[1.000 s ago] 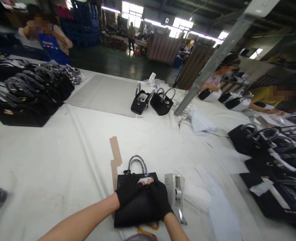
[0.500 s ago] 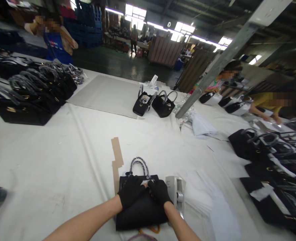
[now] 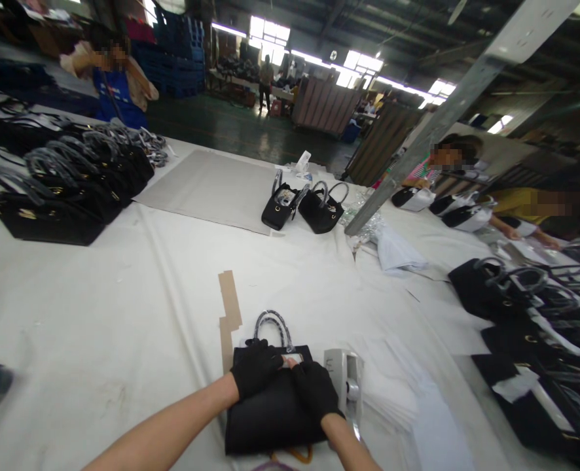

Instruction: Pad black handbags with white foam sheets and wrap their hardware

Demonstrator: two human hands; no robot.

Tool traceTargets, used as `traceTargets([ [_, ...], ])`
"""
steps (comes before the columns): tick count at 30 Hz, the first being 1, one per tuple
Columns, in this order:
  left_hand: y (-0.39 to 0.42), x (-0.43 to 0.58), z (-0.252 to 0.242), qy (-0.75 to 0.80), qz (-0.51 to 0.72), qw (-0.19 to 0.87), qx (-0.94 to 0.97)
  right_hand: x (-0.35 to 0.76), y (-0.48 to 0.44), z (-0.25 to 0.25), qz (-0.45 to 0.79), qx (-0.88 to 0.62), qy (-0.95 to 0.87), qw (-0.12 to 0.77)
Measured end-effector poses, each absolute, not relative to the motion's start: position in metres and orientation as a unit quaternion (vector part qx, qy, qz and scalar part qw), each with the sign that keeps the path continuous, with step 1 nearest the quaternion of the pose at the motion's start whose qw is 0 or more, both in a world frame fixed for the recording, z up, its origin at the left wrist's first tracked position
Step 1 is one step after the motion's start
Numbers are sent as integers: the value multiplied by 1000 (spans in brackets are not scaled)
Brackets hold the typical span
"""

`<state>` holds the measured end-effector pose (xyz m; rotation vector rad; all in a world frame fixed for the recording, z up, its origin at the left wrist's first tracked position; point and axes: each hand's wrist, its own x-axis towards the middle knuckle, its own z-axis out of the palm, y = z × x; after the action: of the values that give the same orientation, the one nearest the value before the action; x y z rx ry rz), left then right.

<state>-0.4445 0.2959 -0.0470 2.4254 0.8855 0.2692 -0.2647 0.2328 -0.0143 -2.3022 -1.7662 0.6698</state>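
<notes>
A black handbag (image 3: 270,425) lies on the white-covered table in front of me, its wrapped handles (image 3: 273,317) pointing away. Both my hands wear black gloves that leave the thumb tips bare. My left hand (image 3: 258,369) is closed on the upper part of the bag, left of its middle. Beside it my right hand (image 3: 317,389) grips the same upper area from the right, fingers bent. The thumbs nearly meet at a small white piece (image 3: 294,358) near the bag's top edge. The finger ends are partly hidden.
A tape dispenser (image 3: 344,379) stands right of the bag, beside stacked white sheets (image 3: 388,386). Brown tape strips (image 3: 230,297) lie beyond. Black handbags crowd the left (image 3: 49,209) and right (image 3: 530,340). Two more bags (image 3: 322,209) stand ahead. A metal post (image 3: 417,131) rises right; co-workers stand around.
My right hand has shifted slightly down and toward me, so more of the white piece shows between my hands. The left hand stays on the bag's upper part.
</notes>
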Motion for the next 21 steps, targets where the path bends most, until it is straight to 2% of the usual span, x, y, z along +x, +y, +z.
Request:
traceTargets([
  [3, 303, -445, -53, 317, 84, 237, 915, -263, 231, -7, 185, -779, -598, 20],
  [7, 313, -446, -60, 313, 102, 266, 906, -257, 241, -4, 117, -734, -667, -43],
  [10, 319, -446, -60, 304, 110, 287, 902, -253, 254, -3, 31, -626, -771, -112],
  [13, 321, -446, -58, 299, 116, 291, 902, -252, 265, 0, 8, -497, -851, -170],
  [21, 321, -445, -65, 307, 126, 277, 902, -257, 270, 1, -15, -481, -857, -187],
])
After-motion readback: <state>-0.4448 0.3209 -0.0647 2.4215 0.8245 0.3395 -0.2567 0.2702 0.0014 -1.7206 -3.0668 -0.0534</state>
